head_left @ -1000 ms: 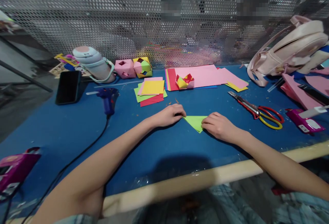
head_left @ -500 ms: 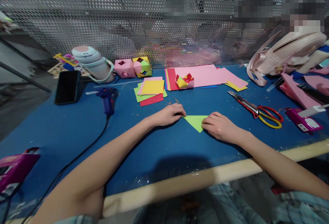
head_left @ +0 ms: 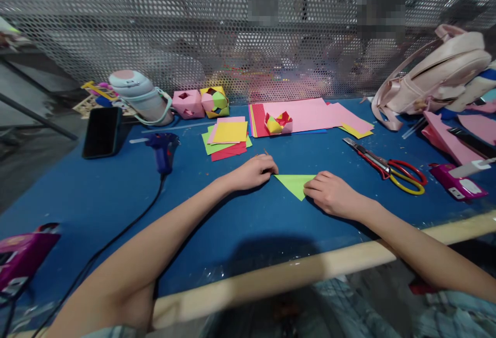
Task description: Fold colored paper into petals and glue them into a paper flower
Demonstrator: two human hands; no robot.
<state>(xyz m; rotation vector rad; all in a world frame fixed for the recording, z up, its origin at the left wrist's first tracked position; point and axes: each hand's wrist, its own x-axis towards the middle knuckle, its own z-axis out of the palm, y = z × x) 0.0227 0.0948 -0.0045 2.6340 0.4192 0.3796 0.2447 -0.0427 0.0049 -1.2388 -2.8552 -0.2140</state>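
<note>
A green paper folded into a triangle point(head_left: 295, 184) lies flat on the blue table point(head_left: 116, 193), its point toward me. My left hand point(head_left: 253, 171) rests at the triangle's left corner with the fingers curled, and the fingertips touch the paper's tip. My right hand point(head_left: 332, 192) lies on the triangle's right side, fingers bent and pressing the paper down. Neither hand lifts the paper off the table.
Behind the hands lie a stack of coloured paper squares point(head_left: 228, 135), pink sheets point(head_left: 310, 114) with a small folded paper piece point(head_left: 278, 122), paper cubes point(head_left: 199, 102), a glue gun point(head_left: 163, 149), a phone point(head_left: 102, 131), scissors point(head_left: 399, 171), a pink bag point(head_left: 437, 77) and a mesh screen point(head_left: 155, 28).
My left hand has slid slightly to the left, so the triangle's left tip shows. The right hand and the paper stay where they were.
</note>
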